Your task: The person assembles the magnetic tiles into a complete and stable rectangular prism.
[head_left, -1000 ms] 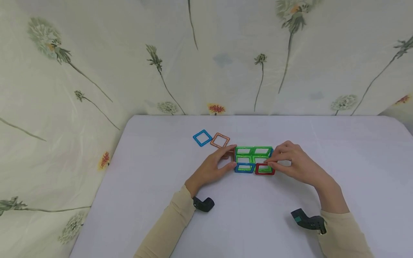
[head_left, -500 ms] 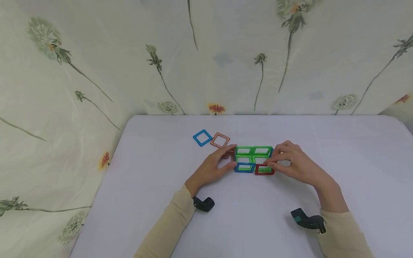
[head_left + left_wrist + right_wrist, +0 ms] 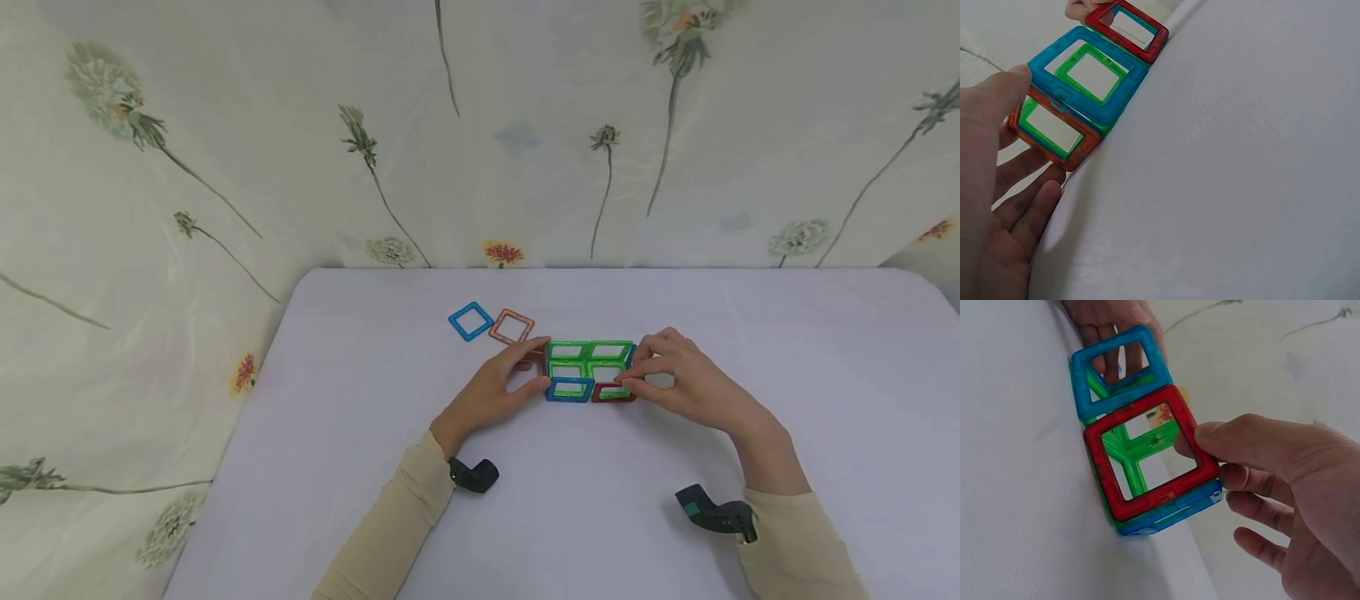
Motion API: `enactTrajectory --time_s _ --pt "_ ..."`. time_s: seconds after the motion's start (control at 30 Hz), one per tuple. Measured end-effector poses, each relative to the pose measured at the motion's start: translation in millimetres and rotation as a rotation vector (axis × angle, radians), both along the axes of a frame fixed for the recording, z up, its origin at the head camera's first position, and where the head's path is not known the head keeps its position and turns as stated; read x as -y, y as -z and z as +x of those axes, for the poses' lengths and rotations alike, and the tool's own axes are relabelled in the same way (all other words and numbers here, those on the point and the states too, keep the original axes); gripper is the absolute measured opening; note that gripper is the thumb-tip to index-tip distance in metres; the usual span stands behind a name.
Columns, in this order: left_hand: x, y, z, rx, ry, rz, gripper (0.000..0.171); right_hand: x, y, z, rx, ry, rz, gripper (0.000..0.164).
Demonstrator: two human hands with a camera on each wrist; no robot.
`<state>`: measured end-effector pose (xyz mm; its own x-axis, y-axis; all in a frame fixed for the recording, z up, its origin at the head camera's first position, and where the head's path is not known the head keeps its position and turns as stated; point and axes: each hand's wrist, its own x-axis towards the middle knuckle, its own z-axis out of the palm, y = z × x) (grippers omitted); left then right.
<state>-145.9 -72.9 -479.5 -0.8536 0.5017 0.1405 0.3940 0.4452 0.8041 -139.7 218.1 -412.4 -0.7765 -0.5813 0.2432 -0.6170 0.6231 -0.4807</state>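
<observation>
A box-like build of square magnetic tiles (image 3: 570, 364) stands on the table, green at its base and back. Its front has a blue tile (image 3: 1091, 47) on the left and a red tile (image 3: 1110, 469) on the right. My left hand (image 3: 491, 387) grips the left end, thumb at the blue tile's corner and fingers around the orange side tile (image 3: 1088, 145). My right hand (image 3: 693, 379) pinches the upper edge of the red tile between thumb and index finger. A blue side tile (image 3: 1175, 512) closes the right end, near my other curled right fingers.
Two loose tiles, one blue (image 3: 457, 327) and one orange (image 3: 529, 326), lie behind my left hand. They nearly touch at their corners. The white table (image 3: 570, 500) ends at a flower-patterned cloth (image 3: 555, 192) behind.
The red tile has shifted slightly left and back, so its lower edge now lines up more closely with the blue front tile. Both hands have stayed nearly still.
</observation>
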Motion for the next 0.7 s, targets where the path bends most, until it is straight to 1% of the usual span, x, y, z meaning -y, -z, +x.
enactTrajectory --time_s 0.27,0.37,0.5,0.7 --pt "-0.4 -0.1 -0.6 -0.014 0.011 0.005 0.059 -2.3 0.6 -0.5 -0.012 0.0 0.007 0.01" --pt "-0.2 -0.4 -0.3 -0.014 0.013 0.006 0.059 -3.2 0.8 -0.7 0.037 0.009 0.003 0.009" --pt "0.2 -0.1 -0.3 -0.017 0.015 0.009 0.058 -4.5 1.0 -1.7 0.128 0.02 -0.012 0.011" --pt "1.0 -0.6 0.3 -0.004 0.005 -0.002 0.057 -5.6 2.5 -2.5 0.206 0.013 -0.031 0.016"
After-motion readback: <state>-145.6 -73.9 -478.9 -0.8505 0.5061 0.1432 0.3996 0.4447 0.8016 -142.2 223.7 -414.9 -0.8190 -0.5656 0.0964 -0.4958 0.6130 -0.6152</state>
